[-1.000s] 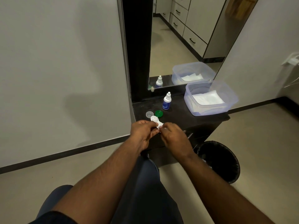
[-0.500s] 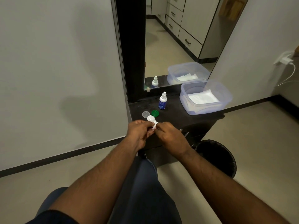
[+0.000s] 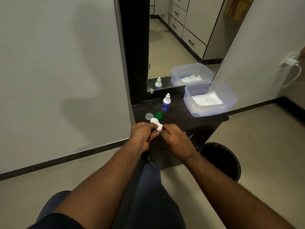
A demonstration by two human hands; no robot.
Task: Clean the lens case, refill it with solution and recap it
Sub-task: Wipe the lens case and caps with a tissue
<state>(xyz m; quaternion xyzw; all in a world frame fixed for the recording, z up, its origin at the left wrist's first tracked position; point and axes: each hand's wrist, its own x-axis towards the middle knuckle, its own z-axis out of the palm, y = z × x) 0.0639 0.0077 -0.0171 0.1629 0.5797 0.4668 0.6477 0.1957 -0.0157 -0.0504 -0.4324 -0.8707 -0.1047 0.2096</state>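
Observation:
Over the front edge of the black counter [image 3: 181, 118], my left hand [image 3: 142, 133] holds a white double-well lens case [image 3: 156, 123] with both wells uncapped. My right hand [image 3: 173, 134] pinches something small and white against the case's near well; I cannot tell what it is. Two loose caps lie on the counter just behind the case, a clear one [image 3: 149, 116] and a green one [image 3: 158, 115]. A small white solution bottle [image 3: 166, 103] with a blue label stands capped further back.
A clear plastic tub [image 3: 231, 103] holding white tissues sits at the counter's right. A mirror [image 3: 181, 38] stands behind the counter. A black waste bin [image 3: 221, 159] stands on the floor to the right, below the counter. My knees are near the counter's front.
Both hands stay together on the case with only slight shifts of the fingers. The camera view has drifted a little to the right.

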